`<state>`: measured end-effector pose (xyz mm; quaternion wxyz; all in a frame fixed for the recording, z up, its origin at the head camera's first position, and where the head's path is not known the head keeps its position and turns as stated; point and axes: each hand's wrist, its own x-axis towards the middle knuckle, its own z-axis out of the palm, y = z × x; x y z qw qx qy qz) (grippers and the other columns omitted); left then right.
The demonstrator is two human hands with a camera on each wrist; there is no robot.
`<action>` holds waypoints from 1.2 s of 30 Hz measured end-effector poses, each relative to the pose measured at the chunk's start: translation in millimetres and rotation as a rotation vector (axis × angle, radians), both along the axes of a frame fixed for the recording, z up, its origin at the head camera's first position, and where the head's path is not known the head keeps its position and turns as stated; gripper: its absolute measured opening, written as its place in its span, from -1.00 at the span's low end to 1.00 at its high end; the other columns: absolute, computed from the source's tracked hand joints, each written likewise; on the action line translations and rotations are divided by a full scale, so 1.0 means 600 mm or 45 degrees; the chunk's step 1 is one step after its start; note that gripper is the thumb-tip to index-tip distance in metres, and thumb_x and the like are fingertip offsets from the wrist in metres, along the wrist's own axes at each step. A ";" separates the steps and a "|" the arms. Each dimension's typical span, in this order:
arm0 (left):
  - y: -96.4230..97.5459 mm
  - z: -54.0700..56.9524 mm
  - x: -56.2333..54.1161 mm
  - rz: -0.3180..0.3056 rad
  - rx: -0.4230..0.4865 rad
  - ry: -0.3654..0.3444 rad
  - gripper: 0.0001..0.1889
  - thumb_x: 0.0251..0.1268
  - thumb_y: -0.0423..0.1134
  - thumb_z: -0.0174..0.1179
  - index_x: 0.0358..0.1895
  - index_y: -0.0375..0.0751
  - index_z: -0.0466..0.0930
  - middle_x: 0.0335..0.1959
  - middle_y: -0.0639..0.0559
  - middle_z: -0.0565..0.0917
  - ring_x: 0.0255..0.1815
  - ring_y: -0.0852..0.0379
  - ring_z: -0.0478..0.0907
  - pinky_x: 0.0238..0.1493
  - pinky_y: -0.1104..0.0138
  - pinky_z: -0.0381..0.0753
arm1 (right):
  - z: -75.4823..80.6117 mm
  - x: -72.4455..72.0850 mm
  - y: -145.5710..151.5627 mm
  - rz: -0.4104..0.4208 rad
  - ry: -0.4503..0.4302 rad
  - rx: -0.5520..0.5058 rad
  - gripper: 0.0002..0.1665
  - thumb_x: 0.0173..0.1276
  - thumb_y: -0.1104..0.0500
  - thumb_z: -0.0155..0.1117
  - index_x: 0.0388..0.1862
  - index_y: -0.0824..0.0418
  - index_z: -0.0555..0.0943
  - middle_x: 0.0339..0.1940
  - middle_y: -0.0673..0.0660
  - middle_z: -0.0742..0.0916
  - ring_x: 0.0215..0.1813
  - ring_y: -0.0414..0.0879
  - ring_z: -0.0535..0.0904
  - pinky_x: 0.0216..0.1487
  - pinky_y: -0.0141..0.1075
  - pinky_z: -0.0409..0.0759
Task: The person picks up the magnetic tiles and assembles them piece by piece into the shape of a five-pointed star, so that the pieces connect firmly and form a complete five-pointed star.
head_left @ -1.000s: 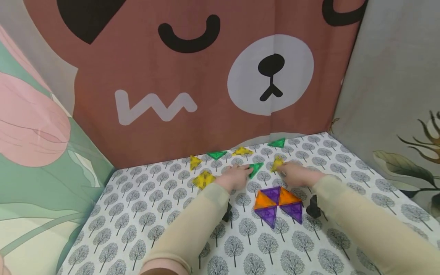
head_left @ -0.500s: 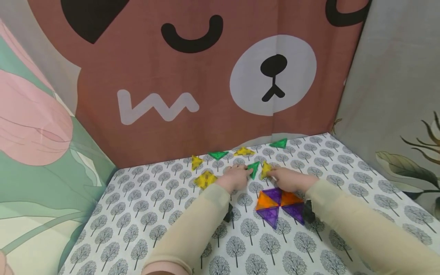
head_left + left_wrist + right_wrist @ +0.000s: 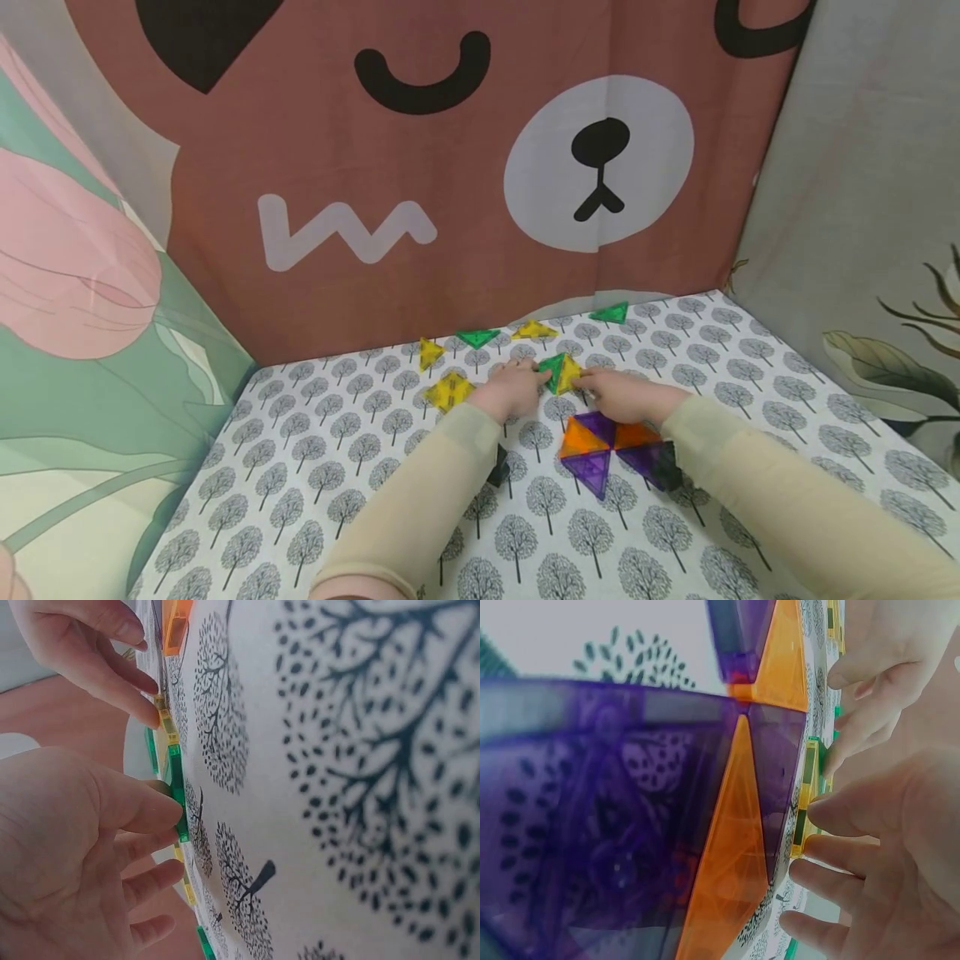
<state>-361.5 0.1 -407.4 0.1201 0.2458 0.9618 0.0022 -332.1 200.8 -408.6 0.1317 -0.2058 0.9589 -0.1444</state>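
My left hand (image 3: 516, 389) pinches a green triangular magnetic tile (image 3: 552, 367) by its left corner, low over the cloth. From the other side, my right hand (image 3: 624, 395) holds a yellow triangular magnetic tile (image 3: 571, 374) between thumb and index finger. The two tiles meet along one edge in the head view. Seen from the left wrist, the green tile (image 3: 177, 787) and the yellow tile (image 3: 168, 726) line up end to end. The right thumb tip lies at the yellow tile (image 3: 804, 810) in the right wrist view, with the other fingers spread.
Closer to me lies a fan of purple and orange triangular tiles (image 3: 588, 473), partly under the right wrist's black camera (image 3: 666, 467). A yellow square (image 3: 448, 392) sits left. Several yellow and green triangles, including a green one (image 3: 611, 312), line the back by the bear-print curtain (image 3: 390, 300).
My right hand has brought the yellow tile leftward until it meets the green one. My left hand has stayed nearly in place, while the green tile has turned slightly.
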 end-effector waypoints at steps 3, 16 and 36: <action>-0.003 0.003 0.005 0.000 0.015 -0.003 -0.33 0.42 -0.32 0.03 0.54 0.21 0.15 0.56 -0.01 0.10 0.56 -0.11 -0.06 0.51 -0.01 -0.11 | 0.000 0.001 -0.004 -0.005 -0.014 -0.033 -0.46 0.47 0.35 0.01 0.42 0.29 0.41 0.45 0.35 0.37 0.48 0.32 0.16 0.43 0.20 0.11; -0.026 0.013 0.030 -0.053 -0.095 -0.021 -0.46 0.55 -0.21 -0.09 0.52 0.21 0.20 0.56 -0.02 0.10 0.56 -0.10 -0.07 0.52 0.04 -0.12 | 0.009 0.000 -0.019 0.143 0.072 -0.032 -0.55 0.49 0.38 -0.03 0.29 0.34 0.53 0.29 0.34 0.54 0.36 0.28 0.37 0.38 0.14 0.27; -0.234 0.035 -0.043 0.373 0.323 -0.028 -0.50 0.55 -0.32 -0.20 0.50 -0.12 0.26 0.52 -0.18 0.18 0.54 -0.16 0.00 0.44 -0.05 0.14 | 0.054 -0.094 -0.104 0.072 -0.069 -0.038 -0.44 0.50 0.38 -0.12 0.46 0.30 0.35 0.43 0.30 0.42 0.46 0.23 0.23 0.41 0.09 0.24</action>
